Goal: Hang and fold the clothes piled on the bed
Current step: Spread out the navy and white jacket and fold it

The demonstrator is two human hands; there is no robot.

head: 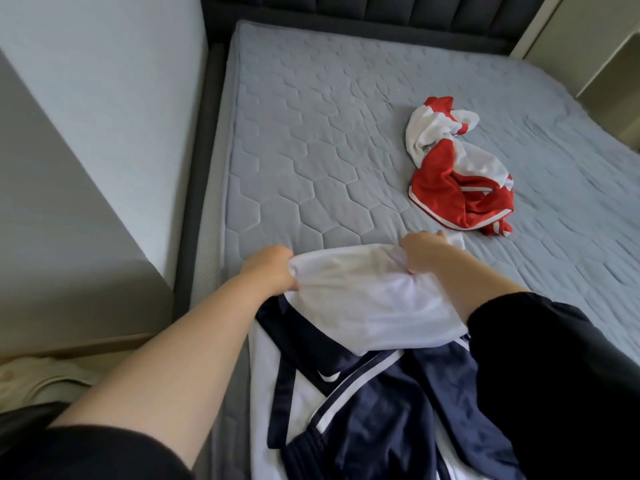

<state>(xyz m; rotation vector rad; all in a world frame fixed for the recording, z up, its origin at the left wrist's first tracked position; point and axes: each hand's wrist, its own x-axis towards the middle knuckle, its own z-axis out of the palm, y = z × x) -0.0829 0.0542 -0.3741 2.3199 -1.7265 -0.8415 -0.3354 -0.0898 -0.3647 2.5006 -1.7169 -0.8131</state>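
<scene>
Fingers of my left hand (pixel 273 271) curl tight round one end of the white cloth (pixel 374 306). My right hand (pixel 422 252) grips the other end. I hold both ends so it spreads flat, I think for a fold. It lies over the dark blue top (pixel 367 396) at the near edge of the bed (pixel 311 133). The red and white top (pixel 453 181) lies farther off.

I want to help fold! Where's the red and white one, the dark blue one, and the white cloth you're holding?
Red and white garment (pixel 440 188): head view, its red lower part.
Dark blue garment (pixel 381 410): head view, blue panel.
White cloth (pixel 374 299): head view, its middle.
</scene>
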